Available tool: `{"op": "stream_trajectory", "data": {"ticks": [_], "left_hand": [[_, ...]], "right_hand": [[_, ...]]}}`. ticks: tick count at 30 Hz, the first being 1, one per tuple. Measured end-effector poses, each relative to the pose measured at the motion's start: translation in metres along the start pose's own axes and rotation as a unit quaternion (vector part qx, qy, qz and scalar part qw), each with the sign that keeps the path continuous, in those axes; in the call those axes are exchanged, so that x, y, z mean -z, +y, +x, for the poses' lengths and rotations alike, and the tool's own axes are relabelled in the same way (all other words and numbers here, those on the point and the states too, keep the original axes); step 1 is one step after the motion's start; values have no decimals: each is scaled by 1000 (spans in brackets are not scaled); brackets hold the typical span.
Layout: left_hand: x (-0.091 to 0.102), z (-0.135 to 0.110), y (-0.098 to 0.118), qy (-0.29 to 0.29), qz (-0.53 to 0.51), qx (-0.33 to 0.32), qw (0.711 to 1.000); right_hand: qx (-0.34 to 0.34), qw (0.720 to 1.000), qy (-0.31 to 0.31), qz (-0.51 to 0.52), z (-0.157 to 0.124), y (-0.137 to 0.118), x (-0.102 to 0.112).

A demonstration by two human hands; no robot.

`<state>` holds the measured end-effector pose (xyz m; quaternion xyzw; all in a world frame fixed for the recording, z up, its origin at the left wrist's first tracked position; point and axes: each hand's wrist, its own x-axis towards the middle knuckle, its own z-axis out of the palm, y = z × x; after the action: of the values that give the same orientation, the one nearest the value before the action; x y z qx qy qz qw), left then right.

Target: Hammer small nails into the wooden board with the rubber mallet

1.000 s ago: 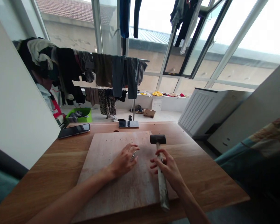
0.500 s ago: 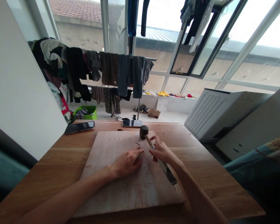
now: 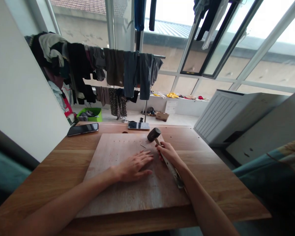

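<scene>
My left hand (image 3: 135,166) lies flat on a pale wooden board (image 3: 105,186), its fingers stretched out and nothing in them. Just beyond its fingertips a thin nail (image 3: 143,146) leans at a slant; whether its tip is in the wood I cannot tell. A mallet (image 3: 154,134) with a dark, blocky head is in my right hand (image 3: 169,152), whose fingers wrap the handle close below the head. The handle's far end slopes back toward my right forearm. A row of small dark holes or nail tops runs along the board's far edge.
The board rests on a wooden table (image 3: 218,177). One phone (image 3: 83,129) lies at the table's far left, another phone (image 3: 138,126) at the back edge. Beyond stand a clothes rack, a green basket (image 3: 95,114) and a white ribbed cabinet (image 3: 218,114) at right.
My left hand's fingers have spread flatter on the board. The mallet's head has turned and its handle has swung a little in my right hand. The view has shifted slightly.
</scene>
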<state>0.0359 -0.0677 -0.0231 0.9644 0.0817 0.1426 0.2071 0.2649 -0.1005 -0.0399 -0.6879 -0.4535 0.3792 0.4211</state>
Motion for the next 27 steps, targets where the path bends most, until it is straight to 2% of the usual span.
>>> {"op": "stream_trajectory", "data": {"ticks": [4,6,10,12,15,18,21,24,27], "left_hand": [[8,18,-16,65,66,36,995],[14,30,-24,39,139,42,989],[21,47,-23,-71,283,22,956],[21,49,-18,-85,322,0,943],[21,51,-17,-67,316,-9,946],[22,59,-29,-10,249,27,968],[17,77,-48,135,87,89,983],[4,96,-64,275,-110,154,943],[-12,103,-73,313,-194,189,911]], "right_hand": [[-9,1000,4,18,2,0,-1],[-11,1000,6,25,4,0,-2],[-14,999,5,39,7,3,-1],[-15,999,10,47,8,4,0],[-19,998,21,56,9,5,1],[-25,997,28,62,11,6,1],[-35,997,29,68,13,6,0],[-46,996,29,76,14,6,0],[-54,994,32,86,14,6,1]]}}
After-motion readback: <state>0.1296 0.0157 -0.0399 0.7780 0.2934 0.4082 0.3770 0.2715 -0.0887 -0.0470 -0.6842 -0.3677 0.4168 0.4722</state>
